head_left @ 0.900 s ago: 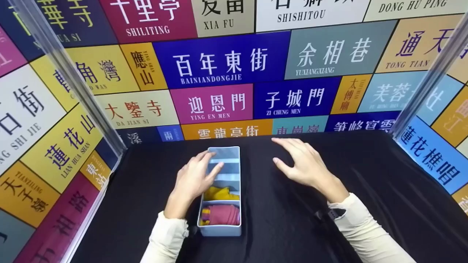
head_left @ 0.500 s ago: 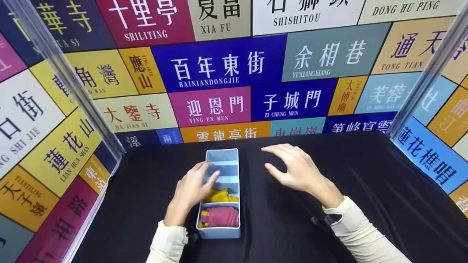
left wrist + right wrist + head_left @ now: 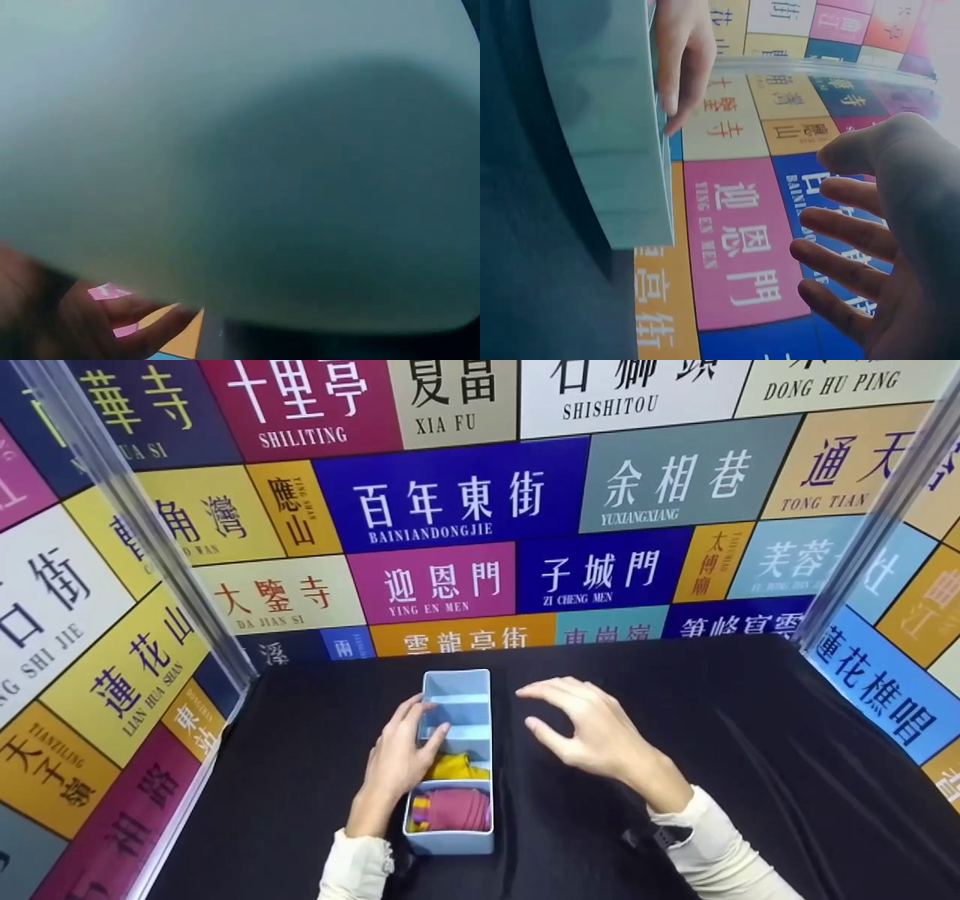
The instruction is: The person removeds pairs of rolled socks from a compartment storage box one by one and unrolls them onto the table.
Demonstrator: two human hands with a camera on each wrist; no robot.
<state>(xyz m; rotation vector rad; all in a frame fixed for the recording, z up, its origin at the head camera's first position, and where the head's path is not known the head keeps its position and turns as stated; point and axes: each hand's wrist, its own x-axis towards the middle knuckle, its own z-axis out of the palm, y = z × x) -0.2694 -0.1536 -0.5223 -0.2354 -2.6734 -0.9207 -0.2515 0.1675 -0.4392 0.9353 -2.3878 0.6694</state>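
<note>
A narrow light-blue box (image 3: 450, 844) with several compartments stands lengthwise on a black cloth. Its front compartment holds a folded maroon cloth item (image 3: 456, 810) with yellow and purple at one end. Behind that lies a yellow cloth item (image 3: 454, 766), and the compartments farther back look bare. My left hand (image 3: 401, 754) is at the box's left side, thumb and fingertips extending over the rim; whether they touch it I cannot tell. Right of the box, my right hand (image 3: 592, 727) hovers apart from it, fingers spread and loosely bent, holding nothing, as the right wrist view confirms.
Black cloth (image 3: 300, 765) covers the table around the box. Clear upright posts (image 3: 176, 555) stand at the left and right corners. Behind rises a wall of colourful signs (image 3: 457, 499) with Chinese lettering.
My right hand has moved left and nearer, closing some of the gap to the box. The left hand has shifted slightly toward me along the box's side. The view tilted a little.
</note>
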